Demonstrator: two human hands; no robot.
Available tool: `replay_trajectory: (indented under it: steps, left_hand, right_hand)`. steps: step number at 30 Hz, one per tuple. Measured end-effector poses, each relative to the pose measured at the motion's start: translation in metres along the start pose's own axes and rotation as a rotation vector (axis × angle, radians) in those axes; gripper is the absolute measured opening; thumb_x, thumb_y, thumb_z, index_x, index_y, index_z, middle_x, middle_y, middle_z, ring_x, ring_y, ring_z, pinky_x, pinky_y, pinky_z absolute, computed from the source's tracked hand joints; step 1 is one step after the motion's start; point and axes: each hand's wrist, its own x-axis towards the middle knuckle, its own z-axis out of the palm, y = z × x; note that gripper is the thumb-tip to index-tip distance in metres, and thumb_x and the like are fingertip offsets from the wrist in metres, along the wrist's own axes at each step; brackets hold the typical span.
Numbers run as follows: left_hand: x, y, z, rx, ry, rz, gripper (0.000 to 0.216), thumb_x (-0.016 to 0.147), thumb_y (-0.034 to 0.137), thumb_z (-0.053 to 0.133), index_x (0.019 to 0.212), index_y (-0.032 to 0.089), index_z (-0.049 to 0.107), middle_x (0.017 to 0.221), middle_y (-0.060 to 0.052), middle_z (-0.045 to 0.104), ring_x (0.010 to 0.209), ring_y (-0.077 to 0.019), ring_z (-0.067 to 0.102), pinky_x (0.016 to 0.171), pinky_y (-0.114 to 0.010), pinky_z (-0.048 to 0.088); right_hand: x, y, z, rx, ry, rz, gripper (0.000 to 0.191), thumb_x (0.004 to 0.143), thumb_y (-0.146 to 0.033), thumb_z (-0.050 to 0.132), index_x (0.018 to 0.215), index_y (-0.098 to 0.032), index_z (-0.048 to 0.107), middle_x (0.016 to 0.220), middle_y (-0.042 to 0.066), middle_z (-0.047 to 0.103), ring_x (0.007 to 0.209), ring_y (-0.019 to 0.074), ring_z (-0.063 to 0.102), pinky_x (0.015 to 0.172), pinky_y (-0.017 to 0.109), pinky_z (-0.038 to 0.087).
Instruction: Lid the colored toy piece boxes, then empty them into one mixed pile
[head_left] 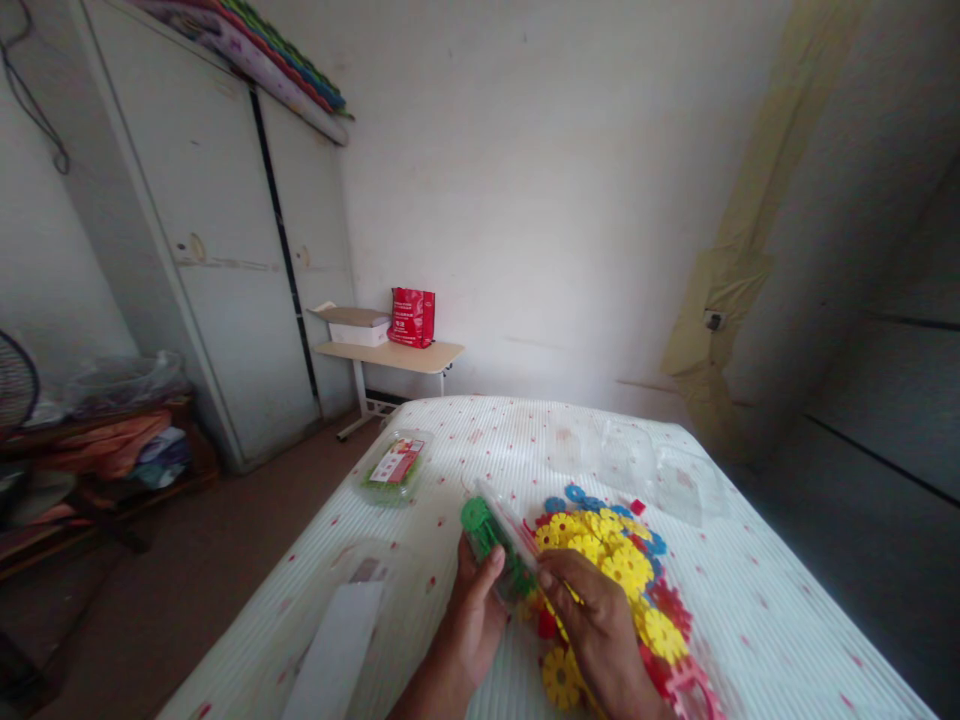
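My left hand (474,615) is wrapped around a small clear plastic box with green toy pieces (475,514) inside, held tilted above the table. My right hand (596,605) pinches the edge of the box's clear lid (504,512), which stands at an angle over the pieces. Part of the box is hidden behind my fingers. Under and beside my right hand lies a loose pile of yellow flower-shaped pieces (628,568). Blue pieces (576,494) and red pieces (669,602) are mixed in with them.
Clear plastic trays (626,455) sit at the table's far right. A labelled clear box (394,468) with green contents stands at the far left. Nearer, a clear container with a white label (337,640) lies on the striped tablecloth (787,640). Behind is a small desk (427,357) with a red bag (412,318).
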Motion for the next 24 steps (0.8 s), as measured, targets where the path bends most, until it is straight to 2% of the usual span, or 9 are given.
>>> replay_trajectory:
  steps: [5,12,16,21,24]
  left_hand:
    - [-0.001,0.002,0.004,0.015,0.02,-0.006,0.055,0.077,0.024,0.066,0.125,0.034,0.04,0.112,-0.001,0.063,0.106,-0.0208,0.058,0.087,-0.035,0.045]
    - [-0.002,0.003,0.007,0.019,0.056,0.003,0.062,0.075,0.024,0.069,0.127,0.036,0.038,0.111,0.0,0.064,0.101,-0.0199,0.061,0.086,-0.034,0.046]
    - [-0.002,0.001,0.007,0.032,0.067,0.019,0.067,0.072,0.022,0.071,0.129,0.037,0.038,0.113,0.0,0.065,0.102,-0.0197,0.061,0.087,-0.034,0.046]
    - [-0.001,0.003,0.007,0.008,0.098,-0.017,0.064,0.072,0.023,0.071,0.127,0.034,0.042,0.114,-0.002,0.064,0.103,-0.0225,0.061,0.085,-0.036,0.048]
    - [-0.001,0.006,0.005,0.019,0.071,-0.023,0.058,0.074,0.024,0.069,0.125,0.034,0.044,0.11,-0.001,0.066,0.104,-0.0223,0.061,0.085,-0.036,0.048]
  right_hand:
    - [-0.003,0.003,0.007,-0.006,0.06,0.065,0.027,0.089,-0.038,0.047,0.085,-0.021,0.067,0.083,0.004,0.07,0.077,0.0178,0.066,0.068,0.023,0.053]
    - [-0.004,0.002,0.011,0.017,0.116,0.142,0.031,0.088,-0.044,0.048,0.081,-0.021,0.066,0.08,0.003,0.069,0.073,0.0173,0.066,0.064,0.022,0.052]
    - [0.001,0.004,0.012,0.009,0.21,0.215,0.037,0.088,-0.049,0.045,0.077,-0.019,0.063,0.071,0.003,0.066,0.065,0.017,0.063,0.058,0.023,0.05]
    - [0.005,0.014,0.014,-0.155,0.188,0.047,0.025,0.092,-0.037,0.041,0.082,-0.02,0.058,0.074,0.003,0.063,0.068,0.0156,0.061,0.063,0.024,0.048]
    - [0.007,0.017,0.01,-0.245,0.106,-0.078,0.017,0.091,-0.029,0.042,0.083,-0.02,0.054,0.076,0.003,0.062,0.069,0.0157,0.061,0.064,0.025,0.048]
